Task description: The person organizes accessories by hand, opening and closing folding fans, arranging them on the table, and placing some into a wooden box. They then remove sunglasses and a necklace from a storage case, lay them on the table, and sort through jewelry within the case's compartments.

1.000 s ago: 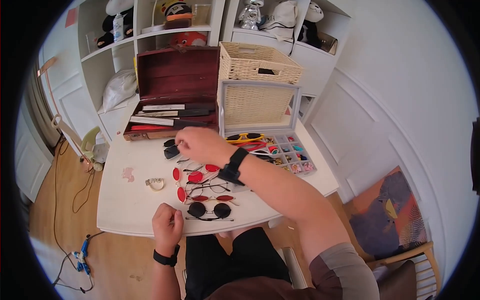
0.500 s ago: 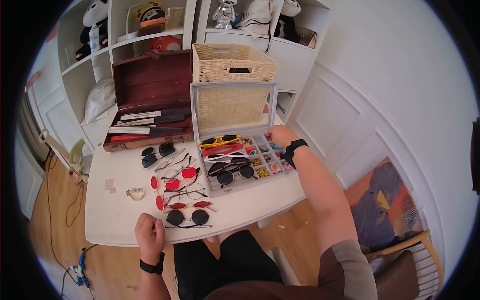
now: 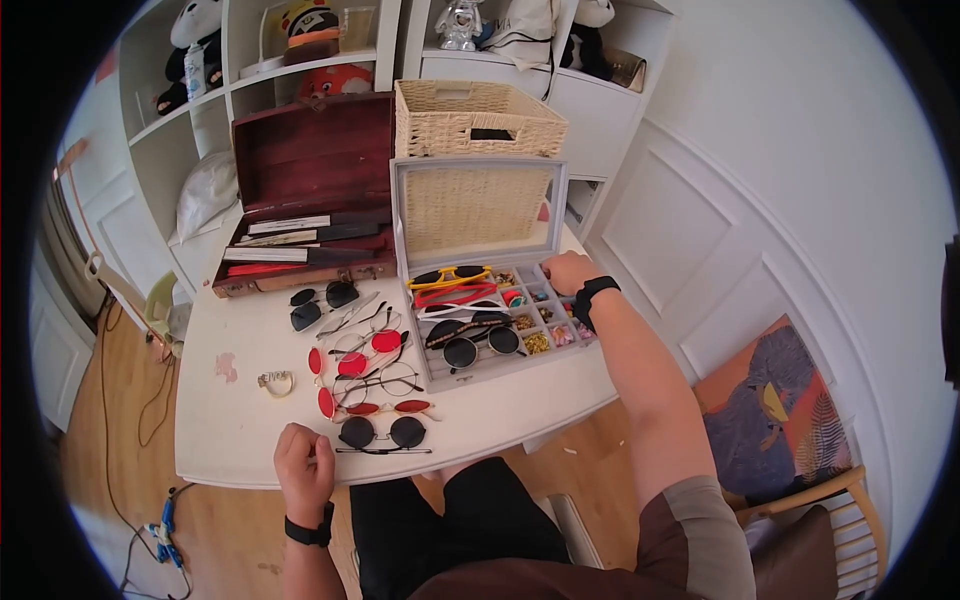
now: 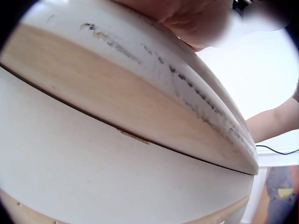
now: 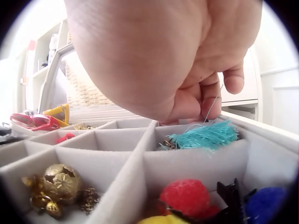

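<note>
My left hand (image 3: 305, 468) rests at the table's front edge, fingers loosely curled and holding nothing. In the left wrist view, part of that hand (image 4: 201, 21) shows above the table's worn edge. My right hand (image 3: 572, 275) reaches into the far right compartments of a grey jewellery box (image 3: 465, 378). In the right wrist view, its thumb and fingers (image 5: 187, 105) bend down together beside a teal tassel (image 5: 205, 136), with a thin strand rising past them. I cannot tell whether they pinch anything. Nearer compartments hold a gold ornamental ball (image 5: 62, 183) and a red pompom (image 5: 184, 198).
Several pairs of glasses, including round dark sunglasses (image 3: 407, 432), lie left of the box. Yellow sunglasses (image 3: 450, 277) lie inside it. A bracelet-like ring (image 3: 276, 384) sits farther left. Behind stand an open dark red case (image 3: 315, 160) with folding fans and a wicker basket (image 3: 480, 120).
My right hand has left the dark sunglasses at the table's back left and moved right to the jewellery box's far right compartments. The left hand stays at the table edge. The head view has shifted.
</note>
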`<state>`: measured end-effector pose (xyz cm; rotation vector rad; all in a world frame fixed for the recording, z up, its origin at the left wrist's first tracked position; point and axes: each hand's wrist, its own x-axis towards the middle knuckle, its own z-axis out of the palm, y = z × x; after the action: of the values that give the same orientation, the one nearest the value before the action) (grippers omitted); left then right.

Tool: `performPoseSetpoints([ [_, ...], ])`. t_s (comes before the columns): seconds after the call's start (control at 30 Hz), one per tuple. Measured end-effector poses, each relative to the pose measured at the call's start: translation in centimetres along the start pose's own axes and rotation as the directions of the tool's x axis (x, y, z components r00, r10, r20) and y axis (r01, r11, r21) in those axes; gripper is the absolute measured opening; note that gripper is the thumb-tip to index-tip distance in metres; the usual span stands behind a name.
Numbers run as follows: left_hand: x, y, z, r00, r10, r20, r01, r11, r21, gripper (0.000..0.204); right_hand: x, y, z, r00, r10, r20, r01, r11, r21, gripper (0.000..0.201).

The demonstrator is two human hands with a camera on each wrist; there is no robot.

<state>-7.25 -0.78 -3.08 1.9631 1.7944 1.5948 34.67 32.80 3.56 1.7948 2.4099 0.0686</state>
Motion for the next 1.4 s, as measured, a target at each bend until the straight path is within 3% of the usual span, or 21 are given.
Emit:
performPoseSetpoints([
  [0.13, 0.1, 0.0, -0.1, 1.0, -0.003, 0.01, 0.003, 1.0, -0.011, 0.013, 0.9, 1.6, 1.2, 1.0, -0.024, -0.011, 0.025, 0.989, 0.147, 0.025],
  [0.2, 0.1, 0.0, -0.1, 1.0, -0.005, 0.013, 0.005, 1.0, -0.011, 0.013, 0.8, 2.4, 1.6, 0.991, -0.049, -0.122, 0.089, 0.935, 0.345, 0.024],
  [0.3, 0.2, 0.1, -0.1, 1.0, 0.031, -0.001, -0.031, 0.999, -0.012, 0.013, 0.5, 3.1, 1.4, 0.982, -0.051, -0.183, 0.134, 0.869, 0.476, 0.023],
  [0.43, 0.3, 0.3, -0.1, 1.0, 0.003, -0.005, -0.003, 0.999, -0.037, 0.014, -1.2, 2.7, -1.4, 0.995, 0.017, -0.1, 0.042, 0.83, 0.557, 0.022],
  [0.5, 0.3, 0.1, -0.1, 1.0, -0.011, -0.02, 0.01, 1.0, -0.025, 0.014, -2.1, 1.8, -2.7, 0.955, -0.006, -0.295, 0.161, 0.851, 0.501, 0.02],
  [0.57, 0.2, 0.0, -0.4, 1.0, 0.017, 0.011, -0.017, 1.0, 0.004, 0.013, -1.8, 1.2, -3.6, 0.941, -0.064, -0.333, 0.251, 0.793, 0.556, 0.017],
  [0.7, 0.5, 0.4, -0.6, 0.999, 0.038, -0.017, -0.038, 0.999, -0.016, 0.012, -2.8, -3.8, -7.3, 0.906, -0.154, -0.394, 0.356, 0.78, 0.514, 0.013],
  [0.83, 0.6, 0.6, -0.7, 1.0, 0.016, -0.019, -0.017, 0.999, -0.028, 0.011, -6.0, -12.1, -11.0, 0.859, -0.288, -0.423, 0.482, 0.736, 0.475, 0.013],
  [0.93, 0.3, 0.4, -0.8, 0.995, -0.097, 0.011, 0.098, 0.989, -0.114, 0.007, -8.5, -18.5, -12.6, 0.809, -0.463, -0.362, 0.587, 0.622, 0.518, 0.016],
  [1.13, 1.0, 0.8, -0.8, 0.991, -0.083, -0.104, 0.068, 0.988, -0.14, 0.03, -11.0, -26.8, -10.1, 0.643, -0.735, -0.216, 0.751, 0.55, 0.365, 0.018],
  [1.2, 1.2, 0.8, -1.1, 0.995, -0.056, -0.084, 0.044, 0.99, -0.136, 0.03, -11.7, -28.7, -8.5, 0.492, -0.823, -0.282, 0.862, 0.418, 0.285, 0.014],
  [1.3, 0.9, 0.6, -1.2, 0.998, -0.034, -0.044, 0.028, 0.993, -0.117, 0.03, -12.4, -30.8, -7.3, 0.464, -0.834, -0.298, 0.859, 0.341, 0.382, 0.011],
  [1.4, 0.6, 0.2, -1.1, 0.999, -0.039, -0.023, 0.037, 0.994, -0.105, 0.026, -12.4, -31.9, -6.0, 0.406, -0.84, -0.36, 0.891, 0.276, 0.359, 0.01],
])
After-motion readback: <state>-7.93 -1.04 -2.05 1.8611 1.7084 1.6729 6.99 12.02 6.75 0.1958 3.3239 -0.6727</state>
